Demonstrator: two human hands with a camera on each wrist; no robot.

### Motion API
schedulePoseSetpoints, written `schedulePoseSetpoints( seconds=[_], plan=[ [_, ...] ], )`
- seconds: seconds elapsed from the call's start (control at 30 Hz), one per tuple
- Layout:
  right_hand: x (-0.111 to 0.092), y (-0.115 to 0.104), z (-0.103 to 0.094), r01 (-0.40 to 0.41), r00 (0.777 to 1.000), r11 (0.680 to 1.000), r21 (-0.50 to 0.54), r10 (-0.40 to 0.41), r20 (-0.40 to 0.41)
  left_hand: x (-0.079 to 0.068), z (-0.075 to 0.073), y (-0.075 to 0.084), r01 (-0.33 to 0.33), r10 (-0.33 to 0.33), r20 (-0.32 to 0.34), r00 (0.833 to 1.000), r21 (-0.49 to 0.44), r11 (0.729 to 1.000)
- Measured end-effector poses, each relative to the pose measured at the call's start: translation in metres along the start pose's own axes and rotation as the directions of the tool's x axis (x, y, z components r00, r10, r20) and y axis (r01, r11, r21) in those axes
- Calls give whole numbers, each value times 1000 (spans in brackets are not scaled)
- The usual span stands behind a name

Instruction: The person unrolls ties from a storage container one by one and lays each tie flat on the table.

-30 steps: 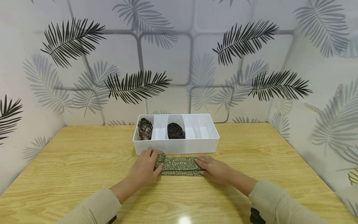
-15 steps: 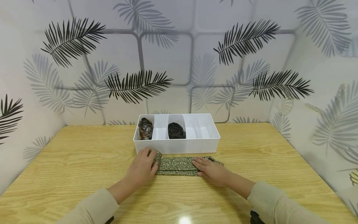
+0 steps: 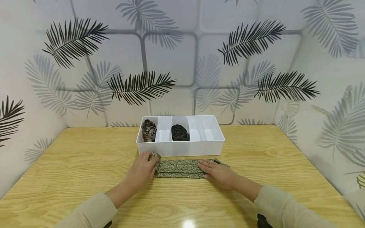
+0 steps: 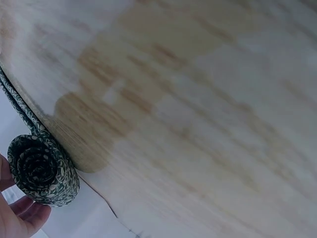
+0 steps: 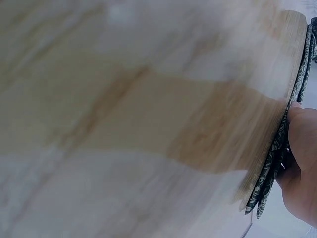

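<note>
A long folded strip of green patterned cloth (image 3: 179,166) lies across the table. Its left end is wound into a roll (image 4: 42,171), whose spiral shows in the left wrist view. My left hand (image 3: 140,169) curls its fingers and thumb round that roll. Toward the other end, my right hand (image 3: 218,173) rests its fingers on top of the strip. A loose corner with a small dark patch pokes out beyond it. In the right wrist view, the layered edge of the strip runs beside my right hand. Part of the roll is hidden by my left fingers.
Behind the cloth stands a white divided box (image 3: 179,148). A brown-black patterned roll (image 3: 149,130) fills its leftmost compartment, and a dark roll (image 3: 179,133) sits in a middle one. Beyond the wooden table (image 3: 85,152) rises a leaf-patterned wall (image 3: 171,63).
My left hand and the roll have moved left, and more flat strip shows between the hands. The loose corner has come into view past my right hand, which has stayed nearly in place.
</note>
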State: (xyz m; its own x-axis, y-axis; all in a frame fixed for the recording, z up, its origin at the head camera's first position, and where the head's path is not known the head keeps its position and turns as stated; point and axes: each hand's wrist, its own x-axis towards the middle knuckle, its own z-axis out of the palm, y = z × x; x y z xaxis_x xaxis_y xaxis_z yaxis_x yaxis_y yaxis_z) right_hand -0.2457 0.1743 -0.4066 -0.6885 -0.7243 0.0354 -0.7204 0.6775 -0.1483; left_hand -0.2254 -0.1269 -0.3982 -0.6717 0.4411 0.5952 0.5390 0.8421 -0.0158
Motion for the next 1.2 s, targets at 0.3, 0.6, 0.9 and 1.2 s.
schedulePoseSetpoints(
  seconds=[0.3, 0.6, 0.9, 1.2],
  plan=[
    [-3, 2, 0, 8, 1000, 1000, -21, -9, -13, -1, -1, -1, 105, -104, 43, 994, -29, 994],
    [-6, 3, -2, 1, 1000, 1000, -12, -1, -10, -3, -2, -6, 111, -111, 3, 994, -34, 993],
    [-12, 5, -5, -11, 1000, 1000, -16, 11, -14, -2, -5, -7, 85, -85, -7, 996, 8, 996],
    [-16, 9, -5, -19, 1000, 1000, -6, 19, -8, -5, -6, -9, 167, -166, 33, 986, -21, 986]
  ],
)
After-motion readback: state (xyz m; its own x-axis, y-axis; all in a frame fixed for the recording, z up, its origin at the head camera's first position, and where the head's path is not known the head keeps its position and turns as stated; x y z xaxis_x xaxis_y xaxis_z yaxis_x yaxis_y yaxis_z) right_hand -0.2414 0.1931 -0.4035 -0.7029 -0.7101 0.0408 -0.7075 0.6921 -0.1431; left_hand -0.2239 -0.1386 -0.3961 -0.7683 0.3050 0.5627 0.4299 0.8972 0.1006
